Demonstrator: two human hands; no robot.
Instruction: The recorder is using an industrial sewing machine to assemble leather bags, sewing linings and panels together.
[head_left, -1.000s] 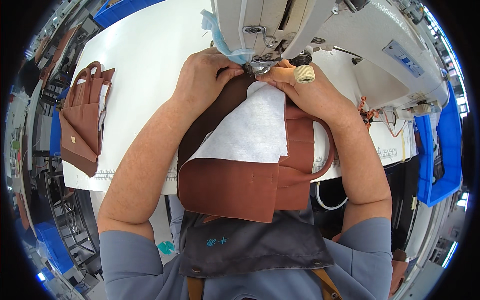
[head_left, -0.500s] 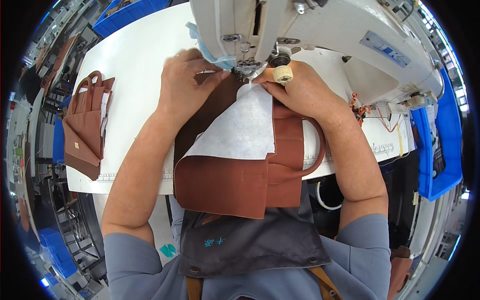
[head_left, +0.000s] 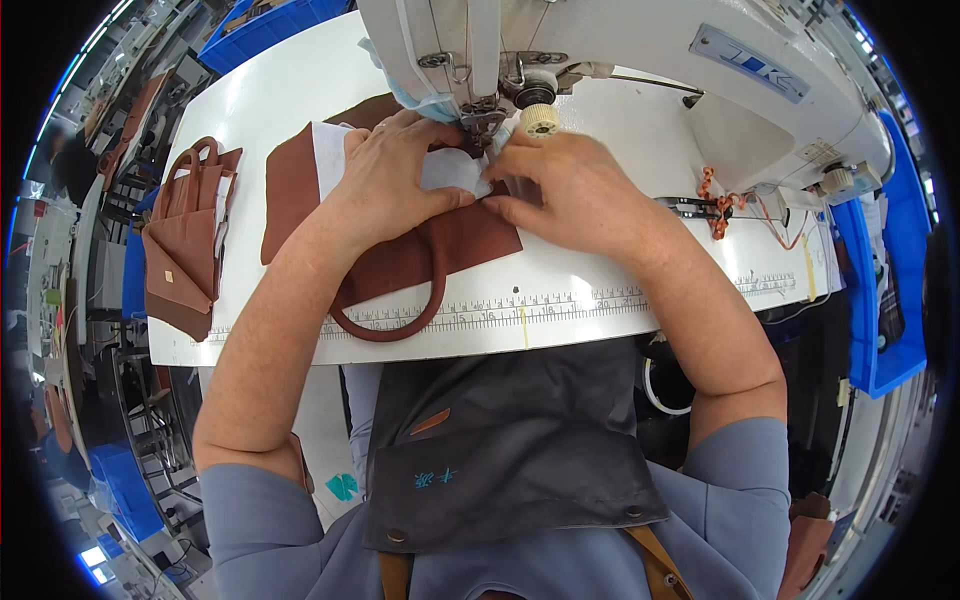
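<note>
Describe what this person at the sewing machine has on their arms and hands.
Both forearms are bare, with short grey-blue sleeves ending above the elbows. The left hand and right hand wear no gloves, and no rings or watch show. A dark grey apron with tan straps covers the front.

Bright even overhead light, glare on white table [head_left: 600, 300] top left; soft shadows under hands; centre sharp; strong fisheye bend and dark vignette at rim, edges smeared, slightly blurred
</note>
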